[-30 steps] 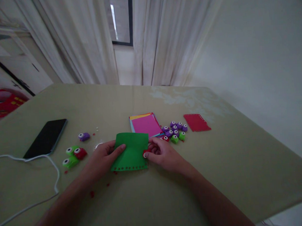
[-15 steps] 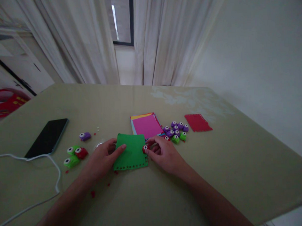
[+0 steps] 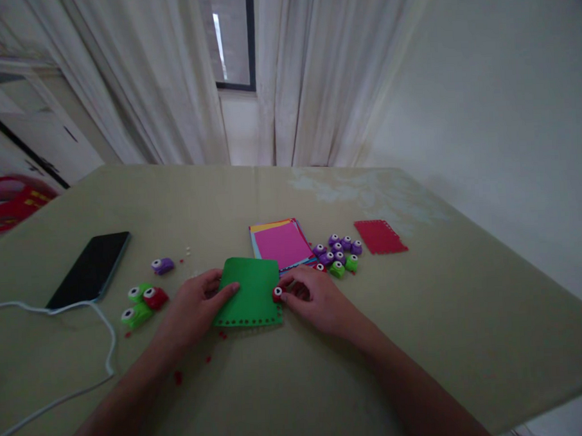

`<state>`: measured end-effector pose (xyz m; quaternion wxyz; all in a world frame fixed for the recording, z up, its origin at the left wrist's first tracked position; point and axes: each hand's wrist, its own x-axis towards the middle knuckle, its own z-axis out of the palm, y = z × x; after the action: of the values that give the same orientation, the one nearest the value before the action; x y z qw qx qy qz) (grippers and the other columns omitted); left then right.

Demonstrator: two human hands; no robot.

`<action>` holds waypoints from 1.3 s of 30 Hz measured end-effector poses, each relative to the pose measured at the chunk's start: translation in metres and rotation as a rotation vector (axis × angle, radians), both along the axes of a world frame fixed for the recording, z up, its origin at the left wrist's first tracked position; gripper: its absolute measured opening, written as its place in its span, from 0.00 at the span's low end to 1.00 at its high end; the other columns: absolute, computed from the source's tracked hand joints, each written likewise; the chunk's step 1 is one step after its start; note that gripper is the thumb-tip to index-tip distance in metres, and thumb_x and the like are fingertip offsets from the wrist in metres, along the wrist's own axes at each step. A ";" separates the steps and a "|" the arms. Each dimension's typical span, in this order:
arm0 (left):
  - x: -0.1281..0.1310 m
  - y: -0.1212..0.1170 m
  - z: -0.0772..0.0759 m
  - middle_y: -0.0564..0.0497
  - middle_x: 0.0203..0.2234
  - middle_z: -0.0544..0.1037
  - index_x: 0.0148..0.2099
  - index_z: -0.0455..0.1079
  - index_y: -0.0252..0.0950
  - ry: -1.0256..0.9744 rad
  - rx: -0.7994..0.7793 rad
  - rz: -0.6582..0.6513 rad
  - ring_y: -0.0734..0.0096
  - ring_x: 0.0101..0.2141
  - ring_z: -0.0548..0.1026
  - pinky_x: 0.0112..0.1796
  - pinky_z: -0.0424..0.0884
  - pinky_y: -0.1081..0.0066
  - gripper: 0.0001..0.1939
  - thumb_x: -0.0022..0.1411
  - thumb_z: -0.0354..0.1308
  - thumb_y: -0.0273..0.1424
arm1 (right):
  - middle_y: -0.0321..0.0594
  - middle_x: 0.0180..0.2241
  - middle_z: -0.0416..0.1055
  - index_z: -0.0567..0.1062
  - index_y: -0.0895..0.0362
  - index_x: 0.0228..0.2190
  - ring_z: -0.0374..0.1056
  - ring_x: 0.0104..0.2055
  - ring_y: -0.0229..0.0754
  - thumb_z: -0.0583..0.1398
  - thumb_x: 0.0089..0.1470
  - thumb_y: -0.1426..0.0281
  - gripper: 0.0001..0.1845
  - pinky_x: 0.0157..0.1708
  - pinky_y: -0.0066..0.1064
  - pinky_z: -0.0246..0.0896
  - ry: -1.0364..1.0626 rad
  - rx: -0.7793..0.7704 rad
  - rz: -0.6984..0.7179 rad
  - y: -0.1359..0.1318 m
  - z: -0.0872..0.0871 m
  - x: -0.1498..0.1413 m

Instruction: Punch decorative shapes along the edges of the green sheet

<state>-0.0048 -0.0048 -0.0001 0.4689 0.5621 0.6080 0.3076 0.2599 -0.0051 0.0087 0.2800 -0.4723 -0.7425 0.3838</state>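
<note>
Just above the table, my left hand grips the left side of a green craft sheet, its thumb on top and its fingers partly hidden behind. Small holes run along the sheet's near edge and up the lower part of its right edge. Closed around a small red craft punch is my right hand. That punch sits on the sheet's right edge, above the holes there. Beyond the sheet lies a stack of coloured sheets, pink on top. Several purple punches and green punches cluster beside it.
A red sheet with a punched edge lies at the right. On the left are a black phone, a white cable, a purple punch, green punches and a red punch. Red scraps dot the table.
The red punch and my right hand have shifted slightly nearer along the sheet's right edge. The sheet's near edge has tilted a little, with my left hand still holding it.
</note>
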 end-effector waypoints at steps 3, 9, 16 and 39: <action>-0.001 0.000 -0.001 0.46 0.43 0.87 0.50 0.77 0.38 0.016 -0.015 0.003 0.53 0.40 0.86 0.39 0.81 0.63 0.22 0.62 0.65 0.48 | 0.39 0.36 0.77 0.81 0.58 0.41 0.71 0.33 0.38 0.66 0.63 0.67 0.08 0.33 0.28 0.66 -0.005 -0.003 0.001 0.000 -0.001 0.000; -0.002 0.000 -0.003 0.46 0.45 0.87 0.53 0.77 0.38 -0.001 -0.019 0.007 0.54 0.40 0.86 0.39 0.80 0.63 0.24 0.62 0.64 0.48 | 0.39 0.36 0.77 0.81 0.58 0.40 0.72 0.33 0.38 0.67 0.63 0.66 0.08 0.34 0.28 0.67 0.004 -0.015 0.018 0.001 -0.001 0.000; -0.003 0.001 -0.006 0.45 0.43 0.87 0.52 0.78 0.36 0.018 0.007 0.003 0.51 0.40 0.86 0.39 0.80 0.62 0.25 0.62 0.64 0.49 | 0.38 0.35 0.76 0.81 0.58 0.39 0.71 0.33 0.37 0.67 0.63 0.67 0.07 0.33 0.28 0.65 -0.003 -0.019 0.027 0.001 0.001 0.001; 0.001 0.002 -0.001 0.45 0.45 0.87 0.50 0.79 0.39 0.024 0.000 0.038 0.49 0.42 0.86 0.41 0.81 0.60 0.22 0.60 0.65 0.48 | 0.40 0.37 0.77 0.81 0.57 0.41 0.71 0.33 0.38 0.67 0.62 0.66 0.08 0.35 0.29 0.67 0.000 -0.033 0.083 0.000 0.005 0.003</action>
<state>-0.0034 -0.0031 -0.0011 0.4555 0.5541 0.6241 0.3098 0.2632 -0.0052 0.0136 0.2561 -0.4458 -0.7548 0.4073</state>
